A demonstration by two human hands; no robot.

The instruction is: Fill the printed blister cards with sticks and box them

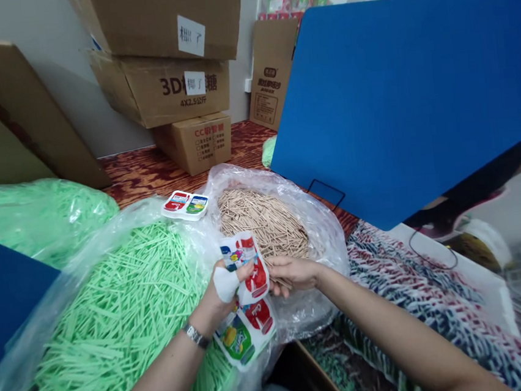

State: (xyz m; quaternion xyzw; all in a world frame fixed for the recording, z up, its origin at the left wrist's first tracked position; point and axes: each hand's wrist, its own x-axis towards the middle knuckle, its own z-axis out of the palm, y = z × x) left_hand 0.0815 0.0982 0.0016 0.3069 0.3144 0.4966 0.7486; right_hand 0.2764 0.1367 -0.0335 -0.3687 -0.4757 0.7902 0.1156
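Note:
My left hand [223, 288], with a white patch by the thumb and a watch at the wrist, grips a white plastic pack [255, 279] printed in red and blue. Below it, under the same hand, shows another printed pack [237, 339] with green lemon and red cola labels; whether the two are joined I cannot tell. My right hand [293, 272] is closed on a few thin brown sticks [278, 281] beside the held pack. Just beyond lies a clear bag [329, 238] full of brown sticks [263, 220]. A third pack [184, 205] rests on the bags' plastic.
Left of my hands spreads an open bag of pale green sticks [128, 306], with another green bag [45, 210] behind. Cardboard boxes [191, 141] are stacked at the back. A large blue panel [407, 95] fills the upper right; patterned fabric [402, 286] lies below it.

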